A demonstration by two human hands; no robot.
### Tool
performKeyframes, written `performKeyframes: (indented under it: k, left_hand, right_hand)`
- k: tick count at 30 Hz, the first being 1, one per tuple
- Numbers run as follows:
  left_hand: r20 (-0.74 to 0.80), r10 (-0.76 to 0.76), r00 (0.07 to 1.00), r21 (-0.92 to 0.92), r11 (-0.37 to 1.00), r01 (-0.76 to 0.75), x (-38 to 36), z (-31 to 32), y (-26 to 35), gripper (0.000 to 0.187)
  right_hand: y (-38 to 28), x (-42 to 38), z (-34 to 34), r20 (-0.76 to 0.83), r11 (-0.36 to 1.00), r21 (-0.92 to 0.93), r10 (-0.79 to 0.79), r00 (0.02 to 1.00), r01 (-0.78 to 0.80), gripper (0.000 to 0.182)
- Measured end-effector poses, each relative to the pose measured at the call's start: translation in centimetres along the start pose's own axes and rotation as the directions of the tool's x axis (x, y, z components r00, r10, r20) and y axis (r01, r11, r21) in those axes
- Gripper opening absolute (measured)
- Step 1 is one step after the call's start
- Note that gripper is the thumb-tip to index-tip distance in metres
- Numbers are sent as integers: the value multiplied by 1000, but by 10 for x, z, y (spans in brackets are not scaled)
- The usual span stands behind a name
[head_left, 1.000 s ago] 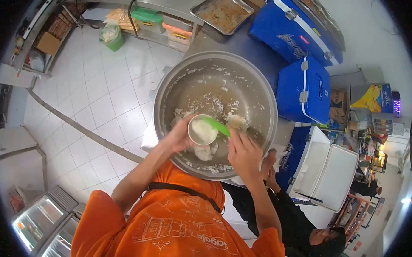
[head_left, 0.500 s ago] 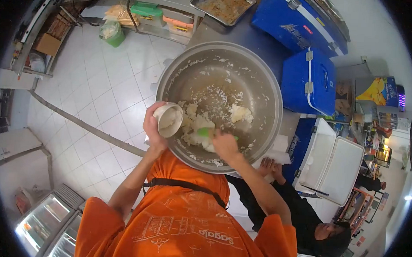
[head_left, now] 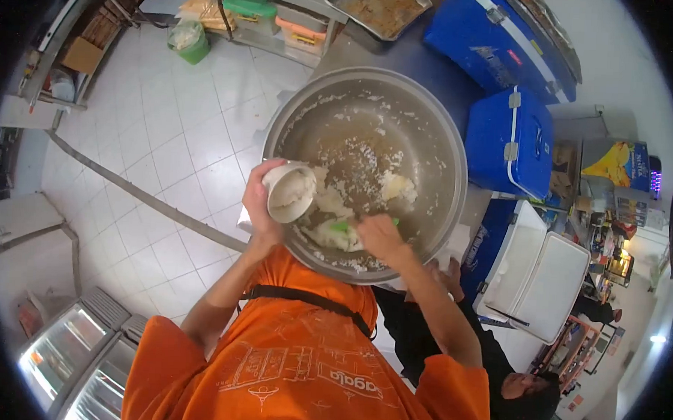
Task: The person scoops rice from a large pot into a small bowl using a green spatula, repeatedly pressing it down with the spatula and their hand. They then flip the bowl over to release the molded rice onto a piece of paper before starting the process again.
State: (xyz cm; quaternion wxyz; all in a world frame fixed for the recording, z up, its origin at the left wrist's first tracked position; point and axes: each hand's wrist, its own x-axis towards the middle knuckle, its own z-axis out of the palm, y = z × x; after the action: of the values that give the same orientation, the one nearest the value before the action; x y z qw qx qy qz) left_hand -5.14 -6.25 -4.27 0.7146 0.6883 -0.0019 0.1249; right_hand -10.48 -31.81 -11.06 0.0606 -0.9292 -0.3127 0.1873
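A large metal pot (head_left: 439, 132) stands before me, with white rice (head_left: 332, 204) heaped near its front left and grains stuck to its wall. My left hand (head_left: 260, 204) grips a white bowl (head_left: 296, 180) with rice inside, tilted over the pot's left rim. Inside the pot, my right hand (head_left: 380, 236) is closed around a green rice paddle (head_left: 341, 226). The paddle's blade is partly buried under rice, and the fingers cover its handle. A smaller clump of rice (head_left: 397, 187) lies to the right of the paddle.
Blue coolers (head_left: 508, 139) stand right of the pot. An open cooler (head_left: 516, 248) is farther down. A metal tray (head_left: 379, 11) lies on the counter behind. A person in black (head_left: 488, 352) is close on my right. A green bucket (head_left: 189, 44) sits on the tiled floor.
The bowl has tipped further toward the pot, and more of its inside shows. My right hand has moved slightly right and nearer to me with the paddle, which now carries rice.
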Motion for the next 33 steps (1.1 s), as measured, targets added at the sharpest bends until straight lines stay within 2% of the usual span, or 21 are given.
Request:
performKeyframes:
  k: [2, 4, 6, 8, 10, 11, 12, 13, 14, 16, 17, 18, 20, 24, 26, 27, 29, 30, 32, 33]
  left_hand:
    - [32, -32, 999, -245, 969, 39, 8, -1, 10, 39]
    - [-19, -38, 999, -183, 983, 34, 11, -1, 2, 42]
    - [-39, -19, 999, -124, 992, 14, 18, 2, 2, 44]
    - [-44, 25, 999, 44, 999, -23, 16, 5, 6, 60]
    - [-23, 43, 999, 2, 999, -43, 13, -5, 5, 61]
    - [-4, 44, 999, -37, 998, -44, 9, -9, 3, 62]
    - [-9, 33, 999, -34, 999, -33, 5, -10, -1, 62]
    - [-39, 35, 999, -17, 999, -36, 2, -9, -5, 62]
    - [-62, 37, 997, 0, 999, -37, -3, -8, -9, 61]
    - [-31, 65, 997, -11, 998, -66, -6, -6, -19, 62]
    - [-22, 96, 995, -27, 995, -96, -5, -2, -21, 64]
    - [-21, 88, 996, -26, 996, -88, -8, -1, -20, 64]
    - [-22, 92, 996, -48, 995, -93, -5, 2, -18, 61]
    - [79, 186, 979, 36, 981, -189, 0, 2, -13, 58]
    - [125, 134, 983, 74, 987, -143, 5, 3, -7, 45]
    - [129, 139, 982, 70, 986, -149, 7, 2, -4, 45]
    - [208, -175, 962, 75, 984, 163, 7, 1, 4, 37]
    - [209, -169, 963, 70, 985, 158, 7, 1, 11, 37]
    - [301, -526, 795, 340, 839, 426, 12, 3, 31, 30]
    - [326, -465, 823, 382, 861, 335, 8, 5, 17, 33]
  right_hand:
    - [-2, 0, -58, -202, 984, 90, 168, 965, -152, 18]
    - [-12, 3, -21, -136, 989, 49, 148, 980, -143, 19]
    - [-23, 13, 5, 71, 996, 90, -35, 997, 29, 20]
    - [-15, 10, -6, 70, 992, 105, -73, 995, 66, 23]
    - [-1, 12, -23, -82, 969, 247, 29, 996, -8, 24]
    - [3, 18, -24, -79, 969, 247, 24, 997, -4, 24]
    - [6, 23, -24, -78, 930, 249, 296, 952, -269, 27]
    - [7, 24, -24, -78, 822, 245, 545, 835, -514, 30]
    - [1, 24, -9, -68, 821, 245, 545, 836, -515, 30]
    - [-24, 33, 27, 54, 933, 167, 314, 948, -319, 34]
    - [-41, 31, 19, -60, 948, 238, 231, 971, -211, 34]
    - [-45, 26, 7, -52, 947, 241, 233, 971, -214, 34]
    - [-43, 25, -11, 140, 897, 371, 201, 970, -239, 35]
    - [-24, 13, -16, 197, 876, 440, 120, 973, -197, 40]
    - [-5, 7, -8, 257, 603, 768, 18, 966, -216, 41]
    - [2, 2, -4, 252, 604, 767, 24, 967, -215, 41]
    - [9, -10, -6, 253, 388, 894, -21, 967, -225, 38]
    - [11, -18, -8, 251, 393, 892, -17, 968, -224, 38]
    - [2, -30, -58, 332, 343, 867, 144, 932, -362, 32]
    - [-5, -34, -85, 323, 356, 865, 145, 935, -354, 32]
